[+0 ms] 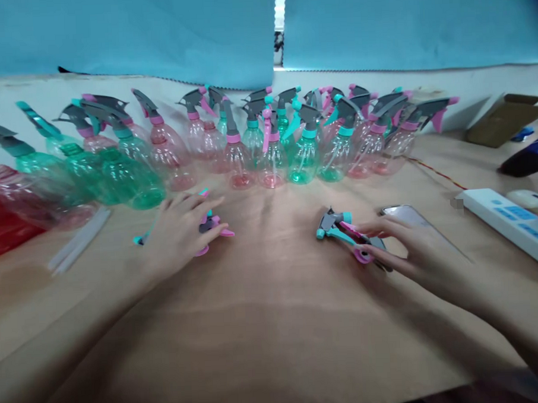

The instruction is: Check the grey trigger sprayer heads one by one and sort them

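Note:
My left hand point(176, 229) lies over a small group of trigger spray heads point(207, 223), its fingers stretched out and apart. Pink, teal and grey parts poke out around the fingers; the palm hides the rest. On the right, my right hand point(425, 251) has thumb and fingers closed around a grey and pink trigger spray head point(363, 254) low over the table. Touching or right beside that one is a grey and teal spray head point(330, 222). The fingers partly cover both pieces, and the picture is somewhat blurred.
Pink and green spray bottles point(303, 158) line the back of the table, most with sprayer tops. Open-necked bottles point(129, 178) and clear tubes point(81, 239) are at left. A phone point(412, 219), white power strip point(505, 215), dark bottle point(528, 157) and cardboard box point(501, 120) lie right.

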Tool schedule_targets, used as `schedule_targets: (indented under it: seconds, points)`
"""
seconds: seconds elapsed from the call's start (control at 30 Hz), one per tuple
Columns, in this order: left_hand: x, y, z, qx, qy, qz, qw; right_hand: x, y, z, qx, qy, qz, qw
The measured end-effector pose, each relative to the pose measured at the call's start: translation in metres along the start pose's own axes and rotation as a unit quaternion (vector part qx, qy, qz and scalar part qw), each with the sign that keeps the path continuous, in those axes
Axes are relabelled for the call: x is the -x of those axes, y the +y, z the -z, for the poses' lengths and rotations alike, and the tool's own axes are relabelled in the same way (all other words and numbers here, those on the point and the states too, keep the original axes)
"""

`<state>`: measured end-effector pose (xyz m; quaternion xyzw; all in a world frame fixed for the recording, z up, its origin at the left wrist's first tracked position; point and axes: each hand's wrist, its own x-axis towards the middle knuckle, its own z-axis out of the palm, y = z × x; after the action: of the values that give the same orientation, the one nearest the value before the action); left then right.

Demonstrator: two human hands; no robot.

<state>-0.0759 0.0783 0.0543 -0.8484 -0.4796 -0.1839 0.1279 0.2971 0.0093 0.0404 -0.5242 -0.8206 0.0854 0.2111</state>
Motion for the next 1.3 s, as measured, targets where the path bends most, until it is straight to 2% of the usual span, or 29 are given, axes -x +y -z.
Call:
schedule_targets:
  seconds: [0.17, 0.27, 0.3, 0.4, 0.47, 0.57, 0.8, 0.97, 1.03, 1.17, 1.23, 1.3]
  points:
    - [-0.038, 0.068, -0.022, 0.153, -0.07, -0.076, 0.983, 0.02, 0.011, -0.002, 0.022, 0.052, -0.016, 0.998]
    - [-0.069, 0.111, -0.043, 0.202, -0.099, -0.154, 0.962, 0.024, 0.006, -0.014, 0.051, 0.044, 0.014, 0.998]
    - [-0.078, 0.123, -0.051, 0.212, -0.105, -0.161, 0.958, 0.024, 0.005, -0.018, 0.062, 0.035, 0.023, 0.997]
    - [-0.101, 0.15, -0.074, 0.221, -0.12, -0.171, 0.953, 0.024, 0.005, -0.027, 0.1, 0.002, 0.041, 0.994]
    - [-0.111, 0.158, -0.083, 0.216, -0.129, -0.181, 0.951, 0.026, 0.009, -0.029, 0.127, -0.024, 0.043, 0.991]
    - [-0.121, 0.159, -0.086, 0.192, -0.15, -0.193, 0.951, 0.03, 0.014, -0.028, 0.163, -0.042, 0.028, 0.985]
    - [-0.136, 0.147, -0.07, 0.101, -0.184, -0.204, 0.956, 0.044, 0.013, -0.022, 0.218, -0.036, 0.019, 0.975]
    - [-0.13, 0.146, -0.067, 0.104, -0.177, -0.23, 0.951, 0.042, 0.011, -0.01, 0.218, -0.057, 0.041, 0.973]
    - [-0.119, 0.143, -0.064, 0.15, -0.144, -0.229, 0.951, 0.037, 0.013, -0.003, 0.206, -0.061, 0.058, 0.975]
    - [-0.086, 0.132, -0.052, 0.259, -0.02, -0.183, 0.948, 0.02, 0.012, 0.007, 0.177, -0.076, 0.047, 0.98]
    - [-0.067, 0.125, -0.046, 0.287, 0.032, -0.146, 0.946, 0.009, 0.005, 0.009, 0.154, -0.081, 0.041, 0.984]
    - [-0.049, 0.117, -0.041, 0.309, 0.056, -0.115, 0.942, -0.004, -0.008, 0.009, 0.117, -0.079, 0.048, 0.989]
